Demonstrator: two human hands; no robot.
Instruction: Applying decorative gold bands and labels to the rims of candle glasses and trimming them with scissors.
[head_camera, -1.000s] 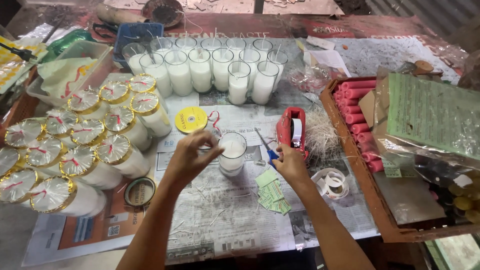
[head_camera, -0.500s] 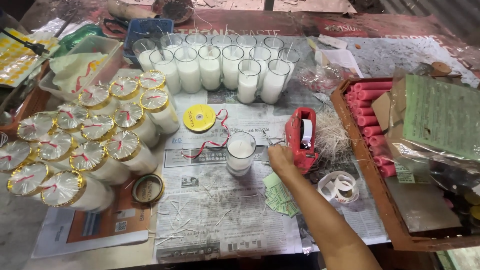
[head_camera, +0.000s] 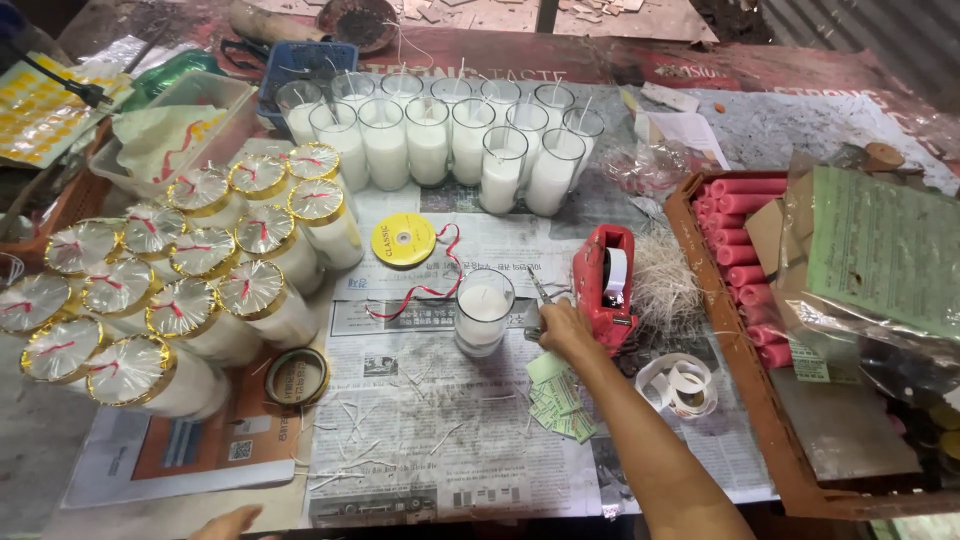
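Beside glass candle (head_camera: 483, 312), right hand (head_camera: 562, 330) gripping scissors (head_camera: 538, 290).

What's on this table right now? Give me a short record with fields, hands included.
right hand: rests on the newspaper, at small scissors, beside the red label gun
left hand: only its tip shows at the bottom edge, holding nothing visible
middle: one glass candle, uncovered
nearby: yellow ribbon spool with red ribbon
left side: candles capped in shiny wrap
back: open glass candles

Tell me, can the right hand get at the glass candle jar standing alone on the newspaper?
Probably yes: the right hand rests just beside the glass candle jar, with only bare newspaper between them.
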